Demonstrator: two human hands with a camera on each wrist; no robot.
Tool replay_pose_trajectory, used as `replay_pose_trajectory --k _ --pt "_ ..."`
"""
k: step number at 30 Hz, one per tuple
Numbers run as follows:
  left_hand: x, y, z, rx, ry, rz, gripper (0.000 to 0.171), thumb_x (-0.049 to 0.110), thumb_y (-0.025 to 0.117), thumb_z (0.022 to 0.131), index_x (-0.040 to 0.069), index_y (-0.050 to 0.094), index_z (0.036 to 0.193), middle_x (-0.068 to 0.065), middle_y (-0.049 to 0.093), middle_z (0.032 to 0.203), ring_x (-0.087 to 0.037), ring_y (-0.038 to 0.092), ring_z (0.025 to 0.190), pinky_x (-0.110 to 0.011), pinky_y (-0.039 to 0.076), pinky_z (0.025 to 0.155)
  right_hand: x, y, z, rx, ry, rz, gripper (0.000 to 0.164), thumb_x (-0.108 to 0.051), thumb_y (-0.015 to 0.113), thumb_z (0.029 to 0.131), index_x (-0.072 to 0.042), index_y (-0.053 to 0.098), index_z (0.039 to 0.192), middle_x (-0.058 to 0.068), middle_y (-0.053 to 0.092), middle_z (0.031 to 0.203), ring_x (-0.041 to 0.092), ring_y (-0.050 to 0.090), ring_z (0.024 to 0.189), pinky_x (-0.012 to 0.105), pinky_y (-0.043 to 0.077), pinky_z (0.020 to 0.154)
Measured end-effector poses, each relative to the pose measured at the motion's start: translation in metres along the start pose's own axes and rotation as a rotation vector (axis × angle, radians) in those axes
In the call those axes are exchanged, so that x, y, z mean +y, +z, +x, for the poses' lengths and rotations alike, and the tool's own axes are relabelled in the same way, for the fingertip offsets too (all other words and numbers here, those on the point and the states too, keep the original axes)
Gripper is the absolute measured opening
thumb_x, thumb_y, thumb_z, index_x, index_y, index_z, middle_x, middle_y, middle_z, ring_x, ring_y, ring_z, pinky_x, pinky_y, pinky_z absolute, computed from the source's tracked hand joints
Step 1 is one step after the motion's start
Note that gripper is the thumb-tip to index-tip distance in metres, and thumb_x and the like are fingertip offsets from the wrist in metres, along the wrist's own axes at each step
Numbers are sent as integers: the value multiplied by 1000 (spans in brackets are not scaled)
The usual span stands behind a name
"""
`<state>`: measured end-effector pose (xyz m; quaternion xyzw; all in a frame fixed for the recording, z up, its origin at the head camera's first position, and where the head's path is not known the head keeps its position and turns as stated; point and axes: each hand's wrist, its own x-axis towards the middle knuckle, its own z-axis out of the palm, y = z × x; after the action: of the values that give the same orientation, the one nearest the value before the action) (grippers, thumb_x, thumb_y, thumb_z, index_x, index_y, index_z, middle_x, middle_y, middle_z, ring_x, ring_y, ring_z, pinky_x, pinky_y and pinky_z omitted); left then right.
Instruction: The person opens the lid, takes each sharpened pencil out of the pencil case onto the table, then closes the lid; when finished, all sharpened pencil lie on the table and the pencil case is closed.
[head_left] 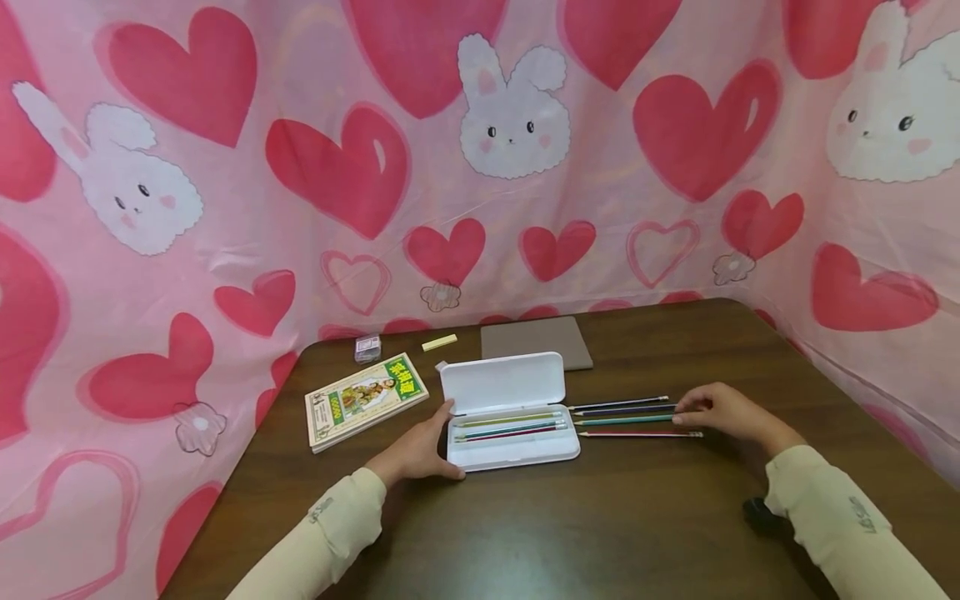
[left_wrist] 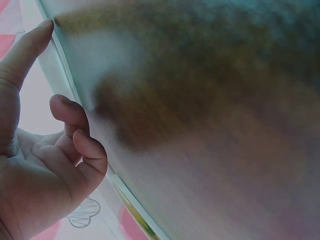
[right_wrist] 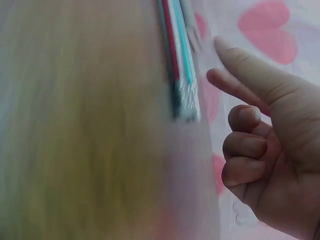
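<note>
A white pencil case [head_left: 510,455] lies with its lid up, several pencils [head_left: 510,433] inside it. My left hand [head_left: 412,450] holds the case's left end, thumb at the front corner and fingers towards the hinge. To the right of the case, several loose pencils lie side by side, among them a green pencil [head_left: 626,419] and a red pencil [head_left: 637,434]. My right hand [head_left: 723,412] is at the green pencil's far end. In the right wrist view, thumb and index finger are extended with a gap between them, while the other fingers [right_wrist: 245,145] curl in.
A book [head_left: 367,398] with an illustrated cover lies left of the case. Farther back are a small clear box [head_left: 367,348], a yellow strip [head_left: 439,342] and a flat grey-brown pad [head_left: 536,340]. Heart-printed cloth [head_left: 510,200] surrounds the table's back and sides.
</note>
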<state>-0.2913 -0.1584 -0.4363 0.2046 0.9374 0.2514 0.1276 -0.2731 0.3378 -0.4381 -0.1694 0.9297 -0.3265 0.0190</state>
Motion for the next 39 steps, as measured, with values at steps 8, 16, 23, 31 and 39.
replay_pose_trajectory --k 8,16,23,31,39 --pt "0 -2 -1 -9 0 -10 115 42 83 63 11 12 148 -14 44 138 -29 43 126 -50 32 106 -31 15 27 30 -60 10 21 -30 68 83 -10 71 91 -2 63 78 4 44 65 22 39 57" --pt "1 -1 -4 -12 -2 -13 115 41 83 63 11 11 148 -14 44 139 -30 43 126 -51 32 106 -59 34 51 -34 -114 40 27 -32 68 83 -8 71 95 -3 65 81 6 47 67 22 42 59" --pt "2 -2 -4 -10 1 -17 113 40 83 64 11 12 147 -14 44 139 -30 43 126 -52 32 106 -80 49 65 -109 -147 84 27 -30 68 83 -8 70 97 -1 64 82 9 48 69 22 42 62" --pt "0 1 -3 -1 13 4 115 43 83 62 11 12 147 -14 45 138 -29 44 125 -50 33 105 -96 73 79 -157 -214 74 22 -23 69 83 -8 70 100 -6 48 62 4 38 56 20 35 54" --pt "-3 3 -1 15 26 17 117 44 83 61 9 12 147 -14 46 137 -29 45 125 -49 34 104 -103 88 89 -186 -220 -52 22 -24 67 84 -9 71 100 -8 50 63 5 41 56 20 37 54"
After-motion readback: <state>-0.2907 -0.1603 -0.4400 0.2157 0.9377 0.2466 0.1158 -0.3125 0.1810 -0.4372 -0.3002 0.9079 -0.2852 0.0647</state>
